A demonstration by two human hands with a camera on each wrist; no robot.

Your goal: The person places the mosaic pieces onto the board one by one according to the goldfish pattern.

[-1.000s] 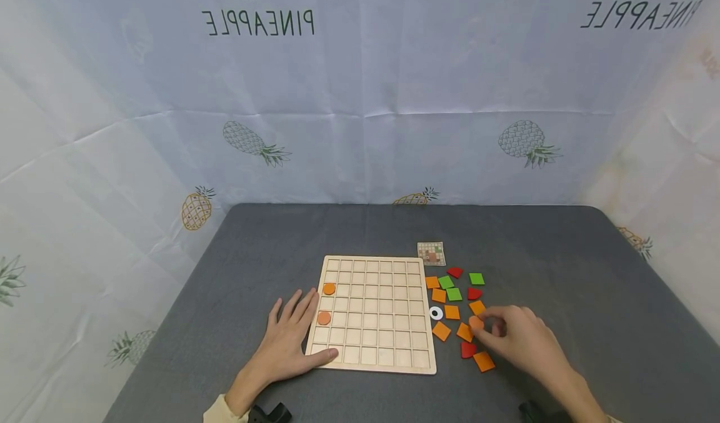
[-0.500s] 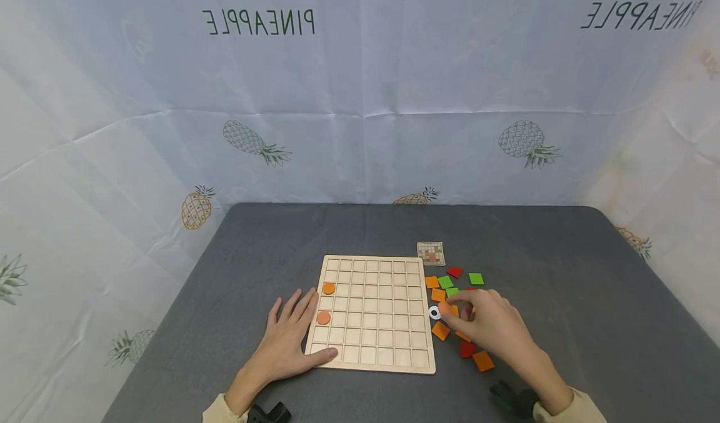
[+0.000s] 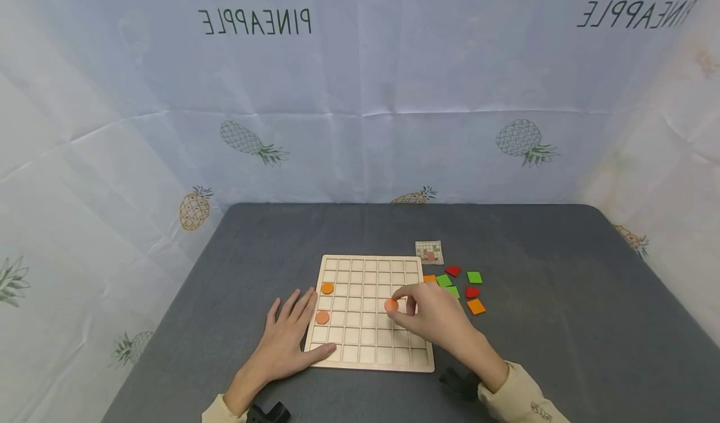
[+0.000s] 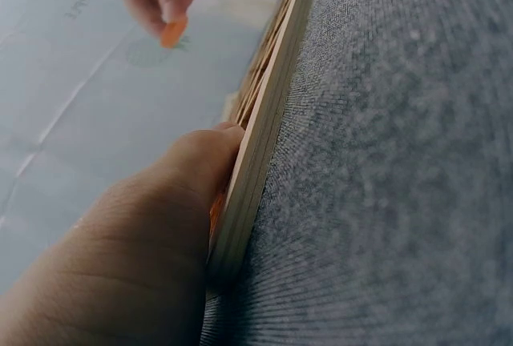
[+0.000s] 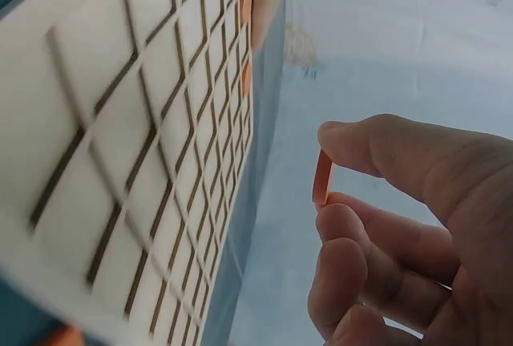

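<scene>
A wooden grid board (image 3: 360, 337) lies on the dark table, with two orange discs (image 3: 327, 288) in its leftmost column. My right hand (image 3: 435, 313) is over the board's right half and pinches another orange disc (image 3: 391, 305) between thumb and fingers. In the right wrist view that disc (image 5: 322, 178) is held edge-on, clear of the board. My left hand (image 3: 289, 338) lies spread at the board's left side, its thumb (image 4: 216, 150) resting on the front left corner and its fingers along the left edge.
Right of the board lie green squares (image 3: 474, 277), red pieces (image 3: 472, 292) and orange squares (image 3: 476, 307); my right hand and forearm hide several more. A small printed grid card (image 3: 429, 252) sits by the board's far right corner. A pineapple-print cloth (image 3: 360, 154) hangs behind the table.
My right hand has lifted the orange disc from the loose pieces and carried it left over the board. My left hand has stayed in place.
</scene>
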